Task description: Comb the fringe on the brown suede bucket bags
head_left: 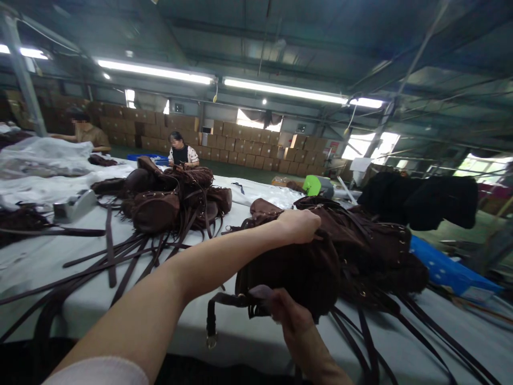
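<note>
My left hand (300, 224) is closed on the upper edge of a dark brown bag (294, 272), with the arm reaching across from the left. Below it, my right hand (293, 316) is at the bag's lower front, fingers bent together and slightly blurred. A pale lilac-grey flat piece (261, 292) sticks out from its fingertips, lying against the brown material; its kind is unclear. From the bag's lower left a short strap (211, 315) with a metal buckle hangs over the table. More brown bags (380, 246) are piled against it on the right.
On the white-covered table (236, 200), another heap of brown bags (156, 206) trails long straps leftward. A metal tape dispenser (76, 206) stands beyond. Black cloth (420, 200) and blue plastic (449, 267) lie right. Two people sit across, before stacked cartons (248, 144).
</note>
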A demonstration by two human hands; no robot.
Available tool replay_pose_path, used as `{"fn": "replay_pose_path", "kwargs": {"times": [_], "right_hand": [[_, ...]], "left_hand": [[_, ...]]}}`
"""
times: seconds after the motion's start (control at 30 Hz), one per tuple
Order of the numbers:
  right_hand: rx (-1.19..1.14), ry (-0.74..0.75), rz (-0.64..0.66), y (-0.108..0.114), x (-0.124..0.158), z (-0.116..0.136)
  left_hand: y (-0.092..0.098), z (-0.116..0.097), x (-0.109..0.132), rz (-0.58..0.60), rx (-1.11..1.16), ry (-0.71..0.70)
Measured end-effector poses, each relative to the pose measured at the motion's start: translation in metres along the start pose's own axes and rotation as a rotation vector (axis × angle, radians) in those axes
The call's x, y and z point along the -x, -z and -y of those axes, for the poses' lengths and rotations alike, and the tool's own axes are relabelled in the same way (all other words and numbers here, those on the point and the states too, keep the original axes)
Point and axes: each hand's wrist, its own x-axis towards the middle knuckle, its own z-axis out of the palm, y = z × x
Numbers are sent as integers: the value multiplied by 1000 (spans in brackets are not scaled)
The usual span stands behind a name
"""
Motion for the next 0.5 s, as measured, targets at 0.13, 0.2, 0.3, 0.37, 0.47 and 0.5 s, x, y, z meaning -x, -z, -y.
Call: {"fn": "replay_pose_path", "kwargs": {"times": [0.13,0.2,0.3,0.37,0.47,0.5], "right_hand": [[-166,-56,-86,4,9,-1],[-131,-50,-189,7,13,-2],[45,75,-207,22,17,5],[261,225,-130,33,15,17],[588,364,3,37,6,37],[658,364,52,33,2,41]], "left_hand": [[0,3,-1,32,32,7],[1,6,-2,37,42,15],[3,11,-3,42,40,23],[2,11,-2,52,32,32],[-4,5,-2,69,33,34],[-6,3,-3,71,39,33]]}}
